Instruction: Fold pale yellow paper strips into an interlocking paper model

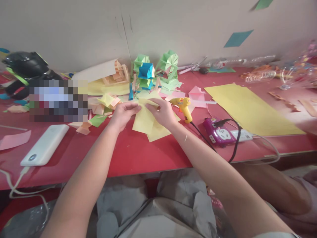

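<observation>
A pale yellow sheet of paper (143, 115) is between my two hands over the red table. My left hand (123, 115) pinches its upper left edge, thumb and fingers together. My right hand (162, 112) grips the paper's upper right part with bent fingers, some fingertips hidden. Another yellow sheet (158, 134) lies partly beneath it. Just right of my right hand rests a yellow hot glue gun (183, 107). Behind my hands stand folded green paper shapes (168, 62) and a blue folded paper piece (146, 71).
A white power bank (45, 145) with a cable lies left. On the right are a purple power strip (219, 132) with cords and a large yellow sheet (252, 110). Paper scraps (99, 109) litter the left side. Another person's leg (279, 188) shows below the table edge.
</observation>
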Tool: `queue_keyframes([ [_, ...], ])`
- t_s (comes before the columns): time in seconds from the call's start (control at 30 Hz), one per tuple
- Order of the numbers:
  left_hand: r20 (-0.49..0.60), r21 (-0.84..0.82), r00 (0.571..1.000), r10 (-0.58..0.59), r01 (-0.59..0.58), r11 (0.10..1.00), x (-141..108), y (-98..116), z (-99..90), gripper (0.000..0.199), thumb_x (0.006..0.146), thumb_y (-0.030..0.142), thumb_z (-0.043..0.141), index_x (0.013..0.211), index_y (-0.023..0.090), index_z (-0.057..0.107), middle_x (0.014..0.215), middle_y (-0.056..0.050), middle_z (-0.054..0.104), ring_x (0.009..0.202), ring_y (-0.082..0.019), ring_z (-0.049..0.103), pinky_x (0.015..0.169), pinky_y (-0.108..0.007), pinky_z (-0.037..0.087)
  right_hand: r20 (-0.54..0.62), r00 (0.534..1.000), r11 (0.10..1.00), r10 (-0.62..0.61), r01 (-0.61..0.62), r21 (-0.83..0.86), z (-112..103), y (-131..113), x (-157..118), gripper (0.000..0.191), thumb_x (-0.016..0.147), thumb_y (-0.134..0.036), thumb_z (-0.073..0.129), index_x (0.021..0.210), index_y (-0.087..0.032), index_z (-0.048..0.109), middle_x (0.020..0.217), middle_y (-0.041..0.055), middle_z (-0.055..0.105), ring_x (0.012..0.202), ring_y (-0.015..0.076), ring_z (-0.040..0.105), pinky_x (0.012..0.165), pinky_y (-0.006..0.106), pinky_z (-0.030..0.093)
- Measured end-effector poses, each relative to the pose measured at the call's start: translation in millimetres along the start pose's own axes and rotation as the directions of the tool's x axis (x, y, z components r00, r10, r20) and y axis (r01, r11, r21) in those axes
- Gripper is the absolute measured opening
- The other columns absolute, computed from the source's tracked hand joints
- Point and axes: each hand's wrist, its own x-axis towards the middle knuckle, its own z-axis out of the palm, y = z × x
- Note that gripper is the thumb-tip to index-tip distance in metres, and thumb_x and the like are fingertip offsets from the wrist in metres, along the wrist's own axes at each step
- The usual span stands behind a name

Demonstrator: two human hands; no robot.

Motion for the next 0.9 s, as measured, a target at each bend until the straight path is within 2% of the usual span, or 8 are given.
queue_keyframes([
  [0.07, -0.041, 0.001, 0.999, 0.019, -0.019, 1.0, 1, -2, 0.1, 0.045, 0.052, 0.043, 0.097, 0.084, 0.018, 0.078, 0.089, -0.007, 0.079, 0.089, -0.024, 0.073, 0.087, -0.039, 0.058, 0.03, 0.997, 0.997, 0.07, -0.071, 0.016, -1, 1, 1, 0.024, 0.091, -0.037, 0.064, 0.093, -0.016, 0.076, 0.085, 0.0049, 0.076, 0.077, 0.0199, 0.068, 0.072, 0.032, 0.054],
  [0.13, -0.07, 0.01, 0.997, 0.019, -0.018, 1.0, 2, -2, 0.1, 0.042, 0.052, 0.039, 0.097, 0.084, 0.018, 0.079, 0.089, -0.007, 0.079, 0.088, -0.024, 0.073, 0.085, -0.038, 0.058, 0.069, 0.996, 0.997, 0.063, -0.065, 0.03, -1, 2, 2, 0.022, 0.089, -0.035, 0.065, 0.09, -0.017, 0.077, 0.083, 0.0045, 0.075, 0.076, 0.0191, 0.066, 0.069, 0.031, 0.052],
  [0.2, -0.075, 0.004, 0.997, 0.0, 0.001, 1.0, 2, -2, 0.4, 0.038, 0.054, 0.038, 0.094, 0.082, 0.017, 0.078, 0.086, -0.007, 0.078, 0.087, -0.026, 0.073, 0.082, -0.039, 0.058, 0.09, 0.996, 0.999, -0.024, 0.022, 0.03, 0, 4, 1, 0.019, 0.087, -0.025, 0.063, 0.094, -0.019, 0.079, 0.093, 0.0056, 0.075, 0.084, 0.0198, 0.067, 0.075, 0.032, 0.053],
  [0.33, -0.095, -0.086, 0.992, -0.086, 0.078, 0.993, 3, 2, 0.5, 0.027, 0.062, 0.033, 0.085, 0.08, 0.015, 0.076, 0.075, -0.008, 0.075, 0.08, -0.027, 0.074, 0.076, -0.04, 0.059, 0.138, 0.969, 0.977, -0.206, 0.211, -0.016, 1, 8, 0, 0.043, 0.08, -0.004, 0.05, 0.102, -0.024, 0.081, 0.11, 0.0065, 0.073, 0.101, 0.0209, 0.068, 0.089, 0.035, 0.054],
  [0.5, -0.049, -0.151, 0.994, -0.102, 0.094, 0.984, 2, 9, -3.0, 0.024, 0.065, 0.028, 0.079, 0.086, 0.015, 0.077, 0.081, -0.008, 0.077, 0.081, -0.025, 0.074, 0.068, -0.032, 0.057, 0.18, 0.938, 0.95, -0.296, 0.309, -0.048, 0, 13, 1, 0.054, 0.082, 0.0, 0.043, 0.114, -0.025, 0.078, 0.118, 0.0074, 0.072, 0.109, 0.0208, 0.067, 0.095, 0.037, 0.054],
  [0.63, 0.009, -0.111, 0.997, -0.074, 0.074, 0.991, 0, 10, -5.7, 0.039, 0.07, 0.046, 0.084, 0.093, 0.014, 0.079, 0.091, -0.01, 0.079, 0.087, -0.027, 0.074, 0.072, -0.034, 0.059, 0.2, 0.934, 0.949, -0.294, 0.31, -0.053, 1, 17, 0, 0.062, 0.08, 0.003, 0.039, 0.124, -0.022, 0.074, 0.123, 0.0103, 0.07, 0.114, 0.0208, 0.066, 0.098, 0.037, 0.053],
  [0.73, -0.051, 0.005, 0.997, 0.057, -0.057, 0.998, 1, 4, -9.1, 0.048, 0.058, 0.04, 0.094, 0.097, 0.016, 0.08, 0.097, -0.01, 0.08, 0.094, -0.027, 0.075, 0.085, -0.037, 0.06, 0.268, 0.931, 0.963, -0.249, 0.267, -0.031, 0, 16, -1, 0.065, 0.077, 0.002, 0.041, 0.131, -0.021, 0.069, 0.131, 0.0126, 0.065, 0.121, 0.0224, 0.063, 0.099, 0.038, 0.053],
  [0.9, -0.064, 0.274, 0.98, 0.19, -0.166, 0.947, 3, -1, -13.6, 0.047, 0.063, 0.045, 0.091, 0.1, 0.017, 0.081, 0.105, -0.012, 0.08, 0.103, -0.03, 0.074, 0.093, -0.04, 0.059, 0.416, 0.904, 0.991, -0.101, 0.057, 0.118, -5, 6, -1, 0.057, 0.081, -0.022, 0.064, 0.138, -0.021, 0.06, 0.147, 0.0144, 0.054, 0.126, 0.0272, 0.059, 0.09, 0.038, 0.058],
])
